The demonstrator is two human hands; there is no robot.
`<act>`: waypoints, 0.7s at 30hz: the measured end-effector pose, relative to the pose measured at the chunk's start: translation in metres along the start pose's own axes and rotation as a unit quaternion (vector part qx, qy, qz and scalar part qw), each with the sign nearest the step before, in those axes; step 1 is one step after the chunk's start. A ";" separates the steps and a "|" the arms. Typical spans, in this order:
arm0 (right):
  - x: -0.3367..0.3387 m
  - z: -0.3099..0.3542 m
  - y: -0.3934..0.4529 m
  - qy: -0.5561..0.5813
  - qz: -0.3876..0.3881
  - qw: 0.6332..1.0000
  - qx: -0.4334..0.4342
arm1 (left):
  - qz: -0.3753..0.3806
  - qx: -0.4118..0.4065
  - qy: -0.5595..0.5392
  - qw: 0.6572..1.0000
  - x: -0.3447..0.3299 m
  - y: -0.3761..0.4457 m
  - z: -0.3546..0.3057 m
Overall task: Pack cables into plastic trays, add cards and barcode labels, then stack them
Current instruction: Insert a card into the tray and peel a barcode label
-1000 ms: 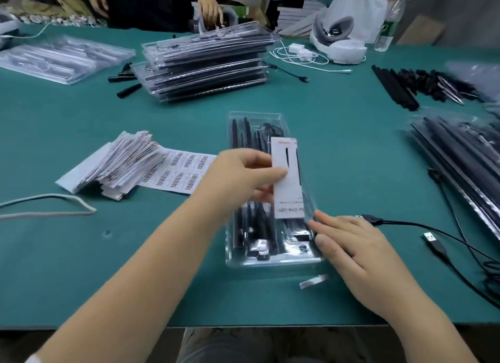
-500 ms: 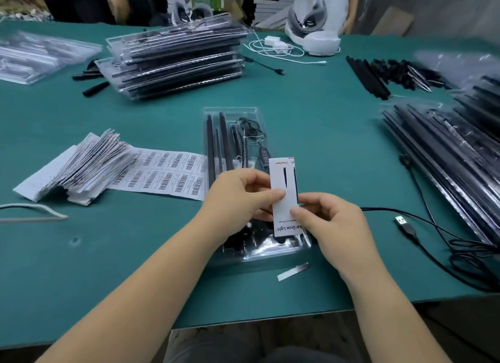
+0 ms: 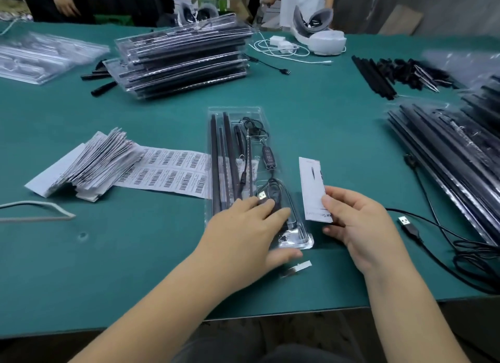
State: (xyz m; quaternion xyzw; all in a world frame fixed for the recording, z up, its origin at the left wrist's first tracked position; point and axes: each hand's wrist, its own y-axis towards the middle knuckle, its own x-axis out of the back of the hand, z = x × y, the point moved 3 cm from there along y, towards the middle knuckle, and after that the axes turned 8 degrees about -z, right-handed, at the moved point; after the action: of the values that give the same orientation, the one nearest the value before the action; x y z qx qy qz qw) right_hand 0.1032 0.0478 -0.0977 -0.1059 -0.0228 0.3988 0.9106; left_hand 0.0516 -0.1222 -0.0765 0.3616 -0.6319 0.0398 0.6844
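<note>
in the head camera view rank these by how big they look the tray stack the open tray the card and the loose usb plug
1. tray stack, though it sits farther away
2. open tray
3. card, held in the right hand
4. USB plug

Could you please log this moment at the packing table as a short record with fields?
left hand: flat on the near end of the open tray, pressing on the cable
right hand: pinching the white card, held just right of the tray
open tray: clear plastic, holds black rods and a coiled cable
white card: not yet in the tray
barcode sheet: flat, left of the tray, its right edge under it
card pile: fanned, on the sheet's left end
finished trays: stacked at the far side
</note>
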 end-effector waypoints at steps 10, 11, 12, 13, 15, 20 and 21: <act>0.023 0.003 -0.011 -0.060 0.026 0.998 -0.016 | -0.024 -0.018 -0.011 0.999 -0.006 -0.003 -0.004; 0.025 0.002 -0.014 -0.072 0.038 0.996 -0.019 | -0.032 -0.014 -0.012 0.999 -0.006 -0.003 -0.005; 0.025 0.001 -0.017 -0.083 0.048 0.995 -0.023 | -0.039 -0.013 -0.011 0.999 -0.006 -0.003 -0.005; 0.025 0.000 -0.019 -0.093 0.058 0.994 -0.023 | -0.044 -0.013 -0.008 0.999 -0.006 -0.004 -0.006; 0.018 -0.002 -0.023 -0.113 0.064 0.992 -0.006 | -0.061 -0.016 -0.001 0.998 -0.007 -0.004 -0.006; -0.018 -0.007 -0.019 -0.133 -0.016 0.984 0.117 | -0.076 -0.012 -0.024 0.997 -0.009 -0.005 -0.006; -0.024 -0.009 -0.018 -0.144 -0.041 0.979 0.137 | -0.078 -0.011 -0.024 0.997 -0.009 -0.006 -0.006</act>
State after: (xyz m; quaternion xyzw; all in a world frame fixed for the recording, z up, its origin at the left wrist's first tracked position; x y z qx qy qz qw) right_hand 0.1006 0.0167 -0.1019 0.0794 -0.1036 0.3717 0.9191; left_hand 0.0574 -0.1197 -0.0864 0.4032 -0.6185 -0.0291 0.6738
